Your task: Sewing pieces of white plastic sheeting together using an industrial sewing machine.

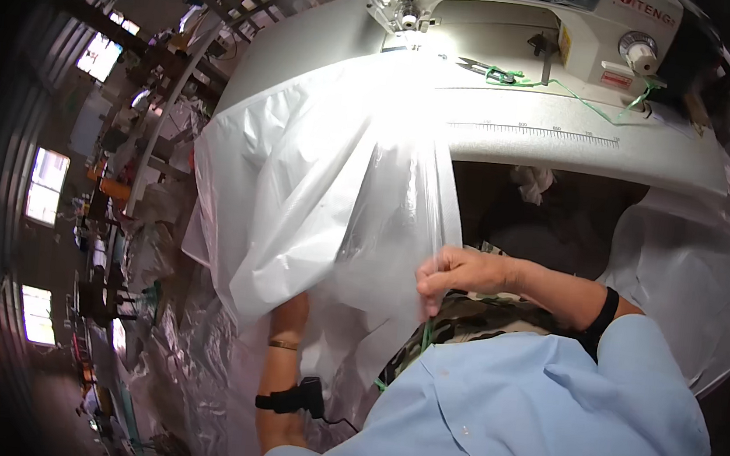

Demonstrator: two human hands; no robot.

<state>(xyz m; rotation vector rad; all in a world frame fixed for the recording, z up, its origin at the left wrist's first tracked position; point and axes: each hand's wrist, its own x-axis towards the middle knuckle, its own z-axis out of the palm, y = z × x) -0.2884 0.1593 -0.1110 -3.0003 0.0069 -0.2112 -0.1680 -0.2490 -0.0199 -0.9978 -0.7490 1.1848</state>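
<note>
A large sheet of thin, clear-white plastic film [316, 188] hangs from the sewing table over my lap. My right hand [457, 274] pinches the film's edge near its lower right, fingers closed on it, with a green thread [427, 335] trailing below. My left hand is hidden under the film; only the forearm [281, 369] shows, wearing a gold bracelet and a black strap. The film runs up to the needle area of a white sewing machine [525, 24].
Small snips with green thread [494, 72] lie on the machine bed. A ruler scale [532, 132] is marked along the table's front edge. More plastic film [695, 269] bulges at the right. Heaps of film cover the floor at left [185, 360].
</note>
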